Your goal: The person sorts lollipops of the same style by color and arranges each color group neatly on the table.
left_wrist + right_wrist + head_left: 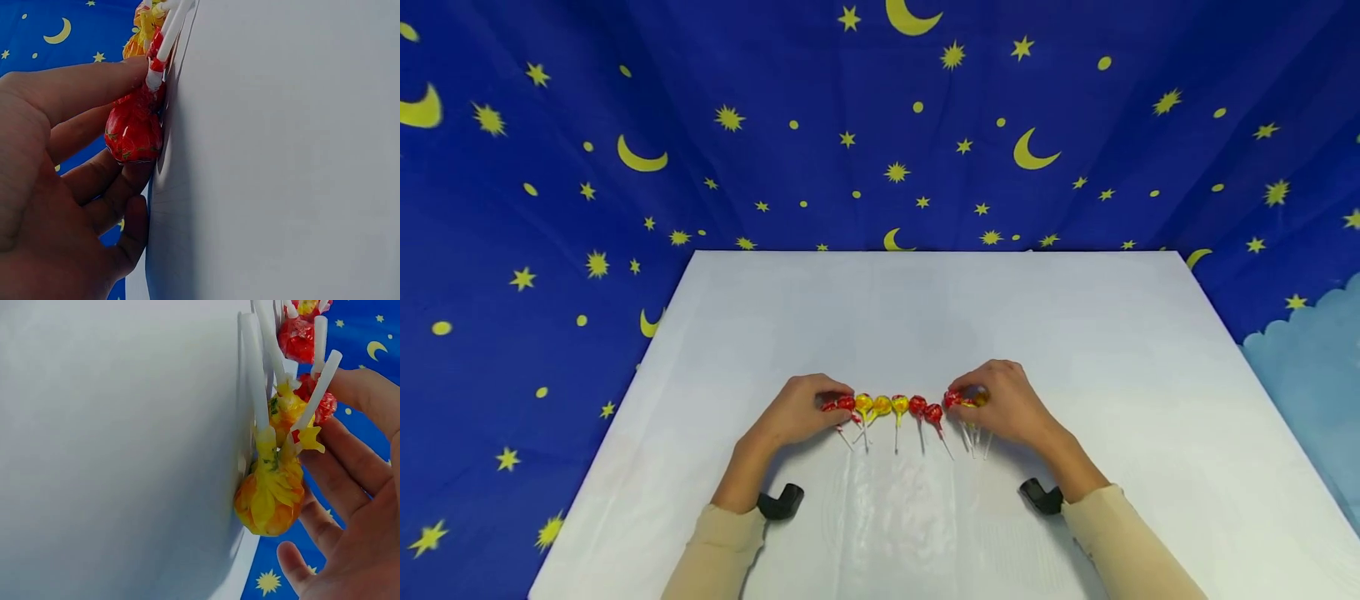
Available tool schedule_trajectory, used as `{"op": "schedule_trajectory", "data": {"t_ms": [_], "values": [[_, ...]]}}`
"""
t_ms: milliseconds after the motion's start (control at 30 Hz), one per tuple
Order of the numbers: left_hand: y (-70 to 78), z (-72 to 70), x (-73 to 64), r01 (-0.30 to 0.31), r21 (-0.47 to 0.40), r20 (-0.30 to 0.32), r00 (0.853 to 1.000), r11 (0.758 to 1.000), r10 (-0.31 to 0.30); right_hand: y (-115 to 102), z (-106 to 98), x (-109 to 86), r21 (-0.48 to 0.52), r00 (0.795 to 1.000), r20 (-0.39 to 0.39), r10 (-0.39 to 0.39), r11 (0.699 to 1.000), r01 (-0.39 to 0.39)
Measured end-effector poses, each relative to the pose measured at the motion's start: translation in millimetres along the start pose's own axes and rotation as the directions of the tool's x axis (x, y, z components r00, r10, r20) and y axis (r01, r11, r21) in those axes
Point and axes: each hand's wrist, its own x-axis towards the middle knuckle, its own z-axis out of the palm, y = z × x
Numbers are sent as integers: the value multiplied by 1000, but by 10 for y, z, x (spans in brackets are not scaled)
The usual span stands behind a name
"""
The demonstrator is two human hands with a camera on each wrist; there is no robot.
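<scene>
Wrapped lollipops lie side by side on the white table, sticks toward the person. My left hand [801, 410] is at the row's left end, thumb and fingers around a red lollipop [132, 131]. Yellow lollipops [882, 406] follow in the middle, then red lollipops [917, 405]. After a small gap, my right hand [1003, 400] pinches a red lollipop [952, 398] at the right end. Beside its fingers sit yellow lollipops [269, 500], partly covered by the hand in the head view. Some sticks overlap, so single lollipops are hard to separate.
The white table [925, 325] reaches back to a blue curtain [820, 75] printed with yellow moons and stars. Black wrist mounts [782, 502] sit under both forearms, near the beige sleeves [722, 542].
</scene>
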Motion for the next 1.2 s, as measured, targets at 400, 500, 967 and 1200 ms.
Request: {"op": "schedule_trajectory", "data": {"t_ms": [400, 500, 967, 1200], "values": [[-25, 9, 71, -21, 14, -2, 1000, 1000, 21, 7, -73, 56, 64, 997, -55, 55, 997, -51], [-30, 16, 71, -14, 23, -7, 1000, 1000, 14, 10, -110, 115, 60, 996, -59, 74, 996, -71], [26, -24, 73, -16, 21, -25, 1000, 1000, 16, 82, -212, 423, 141, 982, -28, 187, 973, -182], [-7, 3, -10, 0, 27, -10, 1000, 1000, 0, 132, -131, 508, 123, 983, -56, 176, 978, -168]]}}
